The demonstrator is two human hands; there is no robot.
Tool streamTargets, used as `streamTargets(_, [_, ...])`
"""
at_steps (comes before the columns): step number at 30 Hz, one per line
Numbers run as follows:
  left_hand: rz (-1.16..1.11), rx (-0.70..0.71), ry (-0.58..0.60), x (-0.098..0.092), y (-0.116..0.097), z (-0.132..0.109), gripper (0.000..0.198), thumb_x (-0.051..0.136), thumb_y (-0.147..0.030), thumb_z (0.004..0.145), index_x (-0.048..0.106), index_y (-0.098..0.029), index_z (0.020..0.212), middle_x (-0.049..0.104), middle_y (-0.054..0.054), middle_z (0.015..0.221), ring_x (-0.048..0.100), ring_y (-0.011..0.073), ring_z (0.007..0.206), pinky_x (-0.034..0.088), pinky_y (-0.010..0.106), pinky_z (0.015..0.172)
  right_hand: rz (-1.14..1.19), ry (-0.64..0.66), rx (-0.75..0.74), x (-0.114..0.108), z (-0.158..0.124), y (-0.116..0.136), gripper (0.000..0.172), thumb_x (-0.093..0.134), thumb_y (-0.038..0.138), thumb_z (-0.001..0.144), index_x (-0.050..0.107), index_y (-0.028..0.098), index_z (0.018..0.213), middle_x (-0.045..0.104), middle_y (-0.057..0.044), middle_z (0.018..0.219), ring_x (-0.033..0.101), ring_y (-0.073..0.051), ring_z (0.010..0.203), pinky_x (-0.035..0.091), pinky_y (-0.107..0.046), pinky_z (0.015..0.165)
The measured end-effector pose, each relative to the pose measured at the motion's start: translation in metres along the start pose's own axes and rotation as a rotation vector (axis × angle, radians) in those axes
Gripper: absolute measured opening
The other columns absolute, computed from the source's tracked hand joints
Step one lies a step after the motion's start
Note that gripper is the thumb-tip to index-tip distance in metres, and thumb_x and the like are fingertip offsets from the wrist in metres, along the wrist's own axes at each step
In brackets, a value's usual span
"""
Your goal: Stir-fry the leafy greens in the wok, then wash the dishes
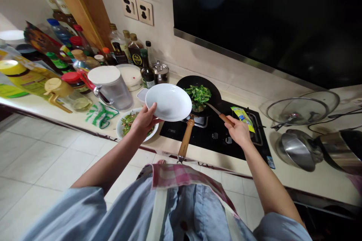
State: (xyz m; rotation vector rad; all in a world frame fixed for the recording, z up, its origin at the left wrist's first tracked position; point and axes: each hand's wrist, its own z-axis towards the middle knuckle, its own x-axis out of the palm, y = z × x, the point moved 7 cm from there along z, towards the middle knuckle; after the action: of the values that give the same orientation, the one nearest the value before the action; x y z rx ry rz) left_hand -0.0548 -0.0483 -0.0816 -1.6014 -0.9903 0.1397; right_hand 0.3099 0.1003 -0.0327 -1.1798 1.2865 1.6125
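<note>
On the stove (203,141), the wok (214,87) has its wooden handle (186,137) pointing to the near side; the white, shallow plate (171,99) is held just left of it, rim gripped by the left hand's (144,119) fingers. Rightward lie the glossy greens (199,94), heaped in the wok, the spatula (214,109) slanting leftward into them from the right hand's (239,131) closed fingers.

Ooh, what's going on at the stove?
Someone is handling food in a pan. The left hand holds a white plate beside the black pan, and the right hand grips a wooden-handled utensil that reaches into the leafy greens. The greens are in the pan, on the stove; none show on the plate.
</note>
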Motion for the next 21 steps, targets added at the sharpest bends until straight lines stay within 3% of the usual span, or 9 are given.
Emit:
streamTargets(5, [0.01, 0.001, 0.038, 0.025, 0.007, 0.013, 0.027, 0.069, -0.028, 0.09, 0.063, -0.019, 0.115, 0.072, 0.009, 0.099, 0.073, 0.0196, 0.079, 0.066, 0.033, 0.067, 0.011, -0.121, -0.062, -0.043, -0.005, 0.001, 0.043, 0.061, 0.034, 0.088, 0.072, 0.023, 0.127, 0.078, -0.008, 0.1, 0.071, -0.025, 0.094, 0.053, -0.04, 0.093])
streamTargets(10, [-0.036, 0.001, 0.054, 0.061, 0.026, 0.036, 0.04, 0.072, -0.031, 0.088, 0.056, -0.019, 0.122, 0.067, 0.011, 0.114, 0.073, 0.0209, 0.084, 0.066, 0.042, 0.07, 0.068, -0.193, -0.148, -0.074, -0.019, 0.01, 0.043, 0.06, 0.038, 0.088, 0.073, 0.024, 0.126, 0.077, -0.006, 0.091, 0.07, -0.022, 0.079, 0.054, -0.036, 0.083])
streamTargets(16, [-0.083, -0.02, 0.103, 0.101, 0.039, 0.05, 0.036, 0.062, -0.034, 0.095, 0.048, -0.023, 0.126, 0.066, 0.009, 0.113, 0.07, 0.016, 0.082, 0.066, 0.043, 0.073, -0.023, -0.237, -0.37, -0.074, -0.051, 0.041, 0.039, 0.056, 0.037, 0.09, 0.074, 0.024, 0.123, 0.076, -0.006, 0.094, 0.067, -0.02, 0.074, 0.052, -0.033, 0.072])
streamTargets(21, [-0.123, 0.033, 0.145, 0.106, 0.035, 0.045, 0.034, 0.062, -0.036, 0.095, 0.049, -0.025, 0.125, 0.064, 0.009, 0.12, 0.07, 0.0165, 0.088, 0.065, 0.044, 0.078, -0.284, -0.371, -0.463, -0.07, -0.076, 0.061, 0.038, 0.052, 0.029, 0.093, 0.071, 0.029, 0.126, 0.07, -0.004, 0.088, 0.056, -0.014, 0.061, 0.032, -0.025, 0.053])
